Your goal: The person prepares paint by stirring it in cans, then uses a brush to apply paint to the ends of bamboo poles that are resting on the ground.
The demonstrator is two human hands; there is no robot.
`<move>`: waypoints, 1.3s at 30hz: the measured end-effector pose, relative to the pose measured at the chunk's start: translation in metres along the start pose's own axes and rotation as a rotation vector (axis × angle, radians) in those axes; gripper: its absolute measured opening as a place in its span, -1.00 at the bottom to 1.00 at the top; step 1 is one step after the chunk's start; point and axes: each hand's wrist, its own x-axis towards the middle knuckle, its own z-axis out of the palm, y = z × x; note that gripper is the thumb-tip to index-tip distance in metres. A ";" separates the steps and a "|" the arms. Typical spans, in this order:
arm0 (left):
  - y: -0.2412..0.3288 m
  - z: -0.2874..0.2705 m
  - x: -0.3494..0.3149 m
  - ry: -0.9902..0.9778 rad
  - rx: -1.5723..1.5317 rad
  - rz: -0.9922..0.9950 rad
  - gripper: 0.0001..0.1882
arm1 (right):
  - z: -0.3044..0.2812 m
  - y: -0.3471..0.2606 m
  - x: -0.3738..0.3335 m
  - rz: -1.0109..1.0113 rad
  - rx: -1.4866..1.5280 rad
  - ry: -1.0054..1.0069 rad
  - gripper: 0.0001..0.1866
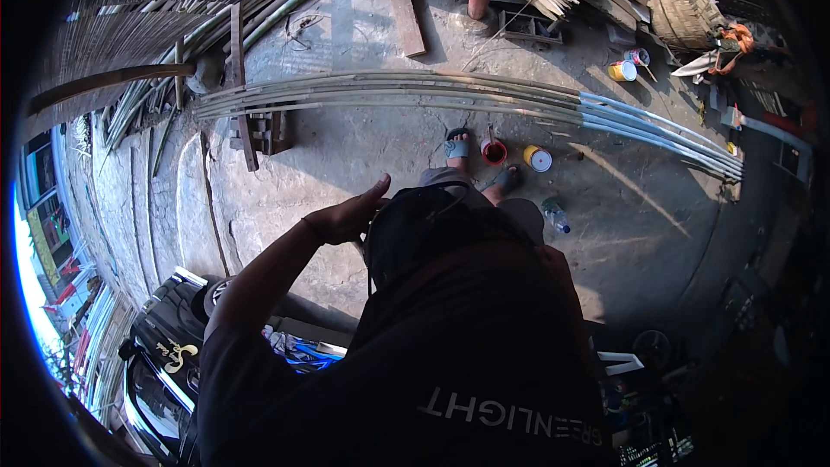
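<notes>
Okay, we're seeing the left hand (347, 214) sticking its thumb out, fingers hiding, so we can't tell whether it's gripping; the right hand isn't showing. Bamboo poles (536, 99) are lying beyond the feet (458, 147), pale-blue ends (618, 124) pointing right. For clean work, we're probably wanting fingers off those ends, feet clear of the red pot (494, 153)
</notes>
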 end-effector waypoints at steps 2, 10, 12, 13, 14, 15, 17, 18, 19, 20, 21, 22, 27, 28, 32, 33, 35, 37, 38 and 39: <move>0.003 0.002 0.005 0.041 0.054 -0.007 0.02 | -0.007 -0.005 0.005 -0.010 -0.006 -0.009 -0.65; 0.002 -0.016 0.011 0.018 0.114 -0.066 -0.05 | -0.015 -0.014 0.023 -0.013 -0.221 0.006 -0.65; 0.004 -0.019 0.020 0.002 0.116 0.009 -0.12 | -0.018 -0.021 0.025 -0.022 -0.194 -0.010 -0.65; 0.005 -0.022 0.026 -0.018 0.124 0.076 -0.18 | -0.018 -0.026 0.024 -0.023 -0.158 -0.022 -0.65; 0.003 -0.023 0.028 -0.021 0.130 0.071 -0.18 | -0.017 -0.036 0.024 -0.019 -0.152 -0.018 -0.65; -0.002 -0.023 0.029 0.000 0.266 0.071 -0.27 | -0.014 -0.046 0.026 -0.031 -0.132 0.016 -0.67; -0.011 -0.020 0.028 0.028 0.346 0.036 -0.45 | -0.008 -0.068 0.025 -0.026 -0.100 0.063 -0.68; -0.019 -0.019 0.024 0.017 0.315 0.025 -0.51 | -0.004 -0.077 0.024 -0.100 -0.094 0.054 -0.69; -0.030 -0.018 0.015 0.016 0.278 0.012 -0.57 | 0.001 -0.085 0.023 -0.181 -0.089 0.038 -0.70; -0.041 -0.018 0.012 0.010 0.285 0.003 -0.59 | 0.003 -0.085 0.019 -0.165 -0.074 0.056 -0.70; -0.054 -0.020 0.011 0.008 0.291 -0.006 -0.59 | 0.004 -0.084 0.016 -0.188 -0.071 0.052 -0.70; -0.076 -0.023 0.014 0.001 0.256 -0.038 -0.57 | 0.004 -0.084 0.016 -0.218 -0.070 0.045 -0.71; -0.141 -0.009 0.010 -0.070 0.062 -0.185 -0.39 | 0.013 -0.070 0.012 -0.220 -0.012 -0.004 -0.73; -0.154 -0.012 0.012 -0.044 0.024 -0.131 -0.47 | 0.014 -0.064 0.015 -0.247 0.018 -0.030 -0.74; -0.113 -0.026 0.021 -0.013 0.764 -0.078 -0.65 | 0.024 -0.022 0.019 -0.318 0.156 -0.105 -0.73; -0.113 -0.044 0.028 0.074 0.884 0.086 -0.69 | 0.025 -0.008 0.019 -0.324 0.166 -0.102 -0.73; -0.081 -0.019 0.057 0.402 0.812 -0.022 -0.67 | 0.033 0.008 0.017 -0.297 0.131 -0.183 -0.73; -0.060 0.037 0.088 0.415 1.035 -0.136 -0.70 | 0.040 0.015 0.010 -0.304 0.158 -0.204 -0.73; -0.066 0.058 0.103 0.405 1.196 -0.108 -0.68 | 0.044 0.015 0.005 -0.313 0.175 -0.226 -0.73; -0.076 0.073 0.110 0.391 1.356 -0.081 -0.65 | 0.049 0.016 0.001 -0.313 0.192 -0.220 -0.73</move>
